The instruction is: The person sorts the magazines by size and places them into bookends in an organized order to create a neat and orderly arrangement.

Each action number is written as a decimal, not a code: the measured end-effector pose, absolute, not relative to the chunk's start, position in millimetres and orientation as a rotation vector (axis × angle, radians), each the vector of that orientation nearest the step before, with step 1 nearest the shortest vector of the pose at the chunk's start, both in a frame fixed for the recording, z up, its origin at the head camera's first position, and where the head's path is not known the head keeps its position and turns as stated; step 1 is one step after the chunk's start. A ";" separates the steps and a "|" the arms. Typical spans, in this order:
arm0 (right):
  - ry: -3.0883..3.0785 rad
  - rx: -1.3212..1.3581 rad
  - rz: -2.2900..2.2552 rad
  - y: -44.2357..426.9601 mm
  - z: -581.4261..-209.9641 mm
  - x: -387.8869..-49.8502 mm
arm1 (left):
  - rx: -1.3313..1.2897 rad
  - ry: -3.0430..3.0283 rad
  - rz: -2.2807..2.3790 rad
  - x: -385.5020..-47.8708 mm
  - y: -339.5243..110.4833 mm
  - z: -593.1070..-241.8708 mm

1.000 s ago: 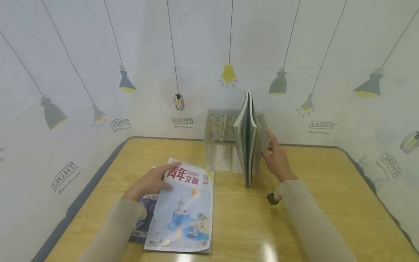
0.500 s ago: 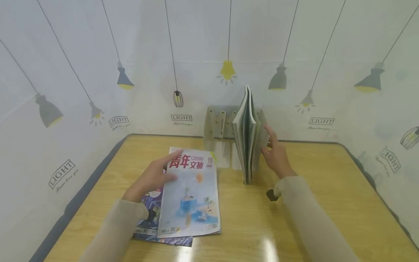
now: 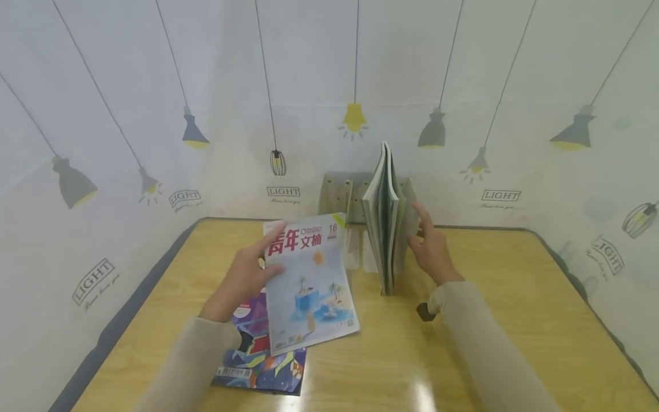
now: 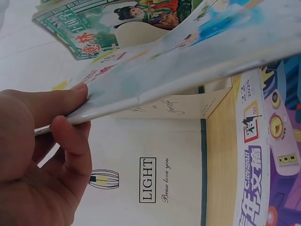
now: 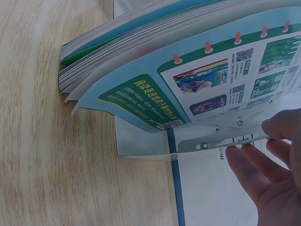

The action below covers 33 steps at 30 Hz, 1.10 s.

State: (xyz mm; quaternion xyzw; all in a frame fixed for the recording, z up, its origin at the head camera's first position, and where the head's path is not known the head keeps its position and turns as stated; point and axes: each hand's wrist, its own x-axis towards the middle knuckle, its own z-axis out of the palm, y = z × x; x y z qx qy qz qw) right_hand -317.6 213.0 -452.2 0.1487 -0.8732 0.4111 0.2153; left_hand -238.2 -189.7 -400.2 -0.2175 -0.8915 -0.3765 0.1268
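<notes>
My left hand point(image 3: 244, 283) pinches the top left edge of a pale blue magazine point(image 3: 314, 286) with a red title, thumb above and fingers below in the left wrist view. It is lifted and slanted above a purple magazine point(image 3: 262, 369) that lies on the table. Several magazines point(image 3: 383, 229) stand upright, slightly fanned, in a whitish metal book rack point(image 3: 334, 197). My right hand point(image 3: 434, 254) grips the rack's right side panel point(image 5: 188, 153) between thumb and fingers. The raised magazine hides part of the rack's lower left.
The wooden table point(image 3: 489, 332) extends to the right and in front of the rack. A pale wall cloth point(image 3: 412, 57) printed with lamps rises behind and at both sides. A dark wrist device point(image 3: 425, 312) sits below the right cuff.
The left hand has raised the pale blue magazine and carried it forward and right, turning it and uncovering more of the purple one. The right hand stays at the rack.
</notes>
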 end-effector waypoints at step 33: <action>-2.423 0.390 1.110 211.9 -452.7 -317.0 | -0.513 -2.477 -1.129 -241.7 -177.3 -397.2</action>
